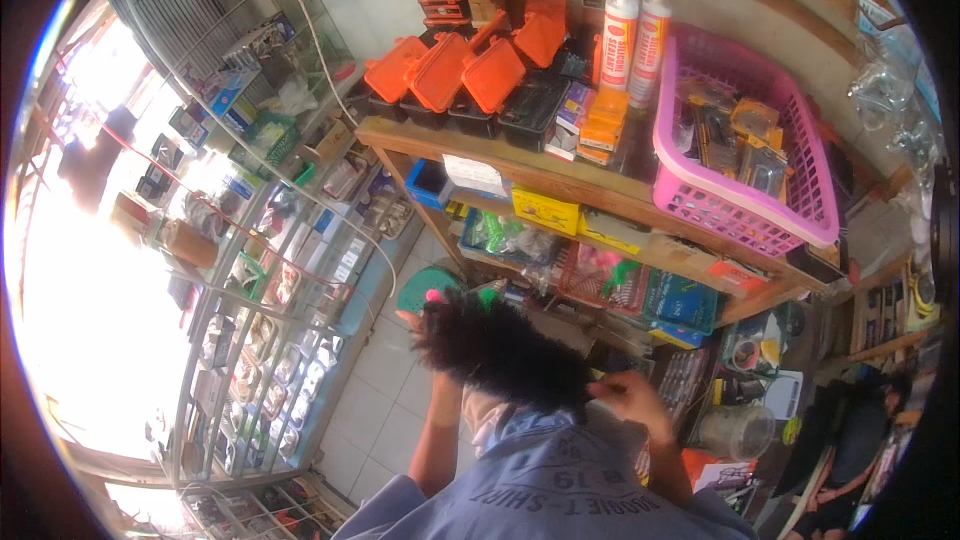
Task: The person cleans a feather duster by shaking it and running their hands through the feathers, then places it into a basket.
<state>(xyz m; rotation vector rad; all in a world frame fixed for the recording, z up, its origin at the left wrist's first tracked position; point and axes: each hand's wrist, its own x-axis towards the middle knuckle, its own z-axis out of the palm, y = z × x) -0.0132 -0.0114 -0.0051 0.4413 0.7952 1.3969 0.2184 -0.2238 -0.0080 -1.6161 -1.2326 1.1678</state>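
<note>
A black, fluffy feather duster [502,360] lies across the middle of the view, in front of my body. My right hand [626,397] is closed at its right end, where a handle would be; the grip is partly hidden. My left hand [412,319] holds the edge of a round green plastic container or lid [426,286], and the duster's left end overlaps both. A small pink spot [433,295] shows against the green, but I cannot tell what it belongs to. Below the hands is my blue-grey shirt [570,480], which bears writing.
Orange-lidded cases [439,75], silicone sealant tubes [619,41] and a pink basket [742,217] stand on a wooden shelf unit [480,154]. Smaller baskets [607,281] fill its lower level. Glass display cases [300,330] flank the tiled floor [375,405]. A person [855,435] is at the right.
</note>
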